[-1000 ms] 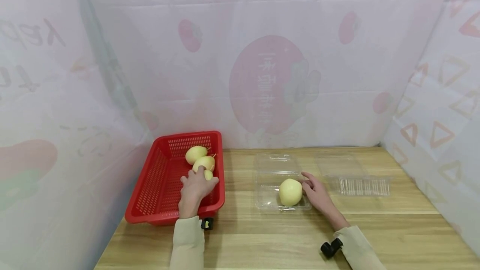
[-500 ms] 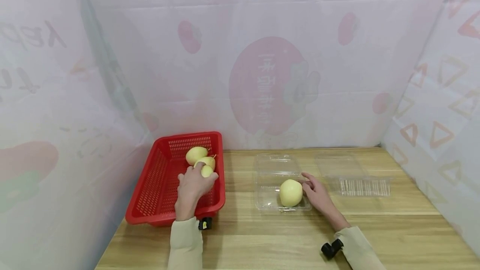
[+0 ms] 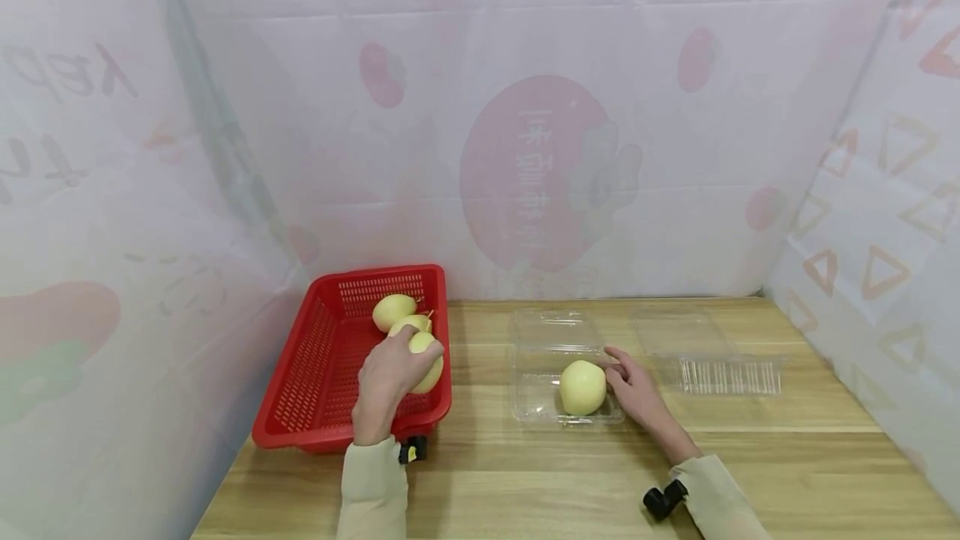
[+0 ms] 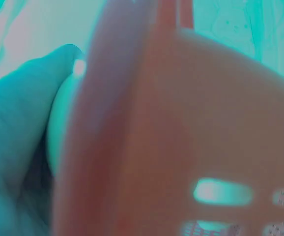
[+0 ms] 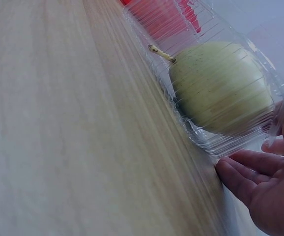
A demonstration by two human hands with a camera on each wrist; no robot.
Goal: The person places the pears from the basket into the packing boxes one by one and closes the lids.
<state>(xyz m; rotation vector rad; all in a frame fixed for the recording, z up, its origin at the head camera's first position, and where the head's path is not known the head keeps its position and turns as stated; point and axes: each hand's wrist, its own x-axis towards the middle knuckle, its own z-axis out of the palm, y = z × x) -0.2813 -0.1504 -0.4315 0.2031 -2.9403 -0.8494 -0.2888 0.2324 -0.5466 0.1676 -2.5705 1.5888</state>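
My left hand grips a pale yellow pear by its side, at the right side of the red basket. In the left wrist view the blurred basket wall hides most of that pear and the fingers. Two more pears lie behind it, the far pear and a partly covered pear. My right hand holds the right edge of a clear plastic clamshell box, with digits on both sides of its wall in the right wrist view. One pear with a stem sits inside.
A second clear plastic box lies open to the right, behind my right hand. The wooden table meets printed fabric sheets at the back and sides.
My left hand has drawn the nearest pear up and slightly toward the right rim, so more of it shows. The right hand and the box stay where they were.
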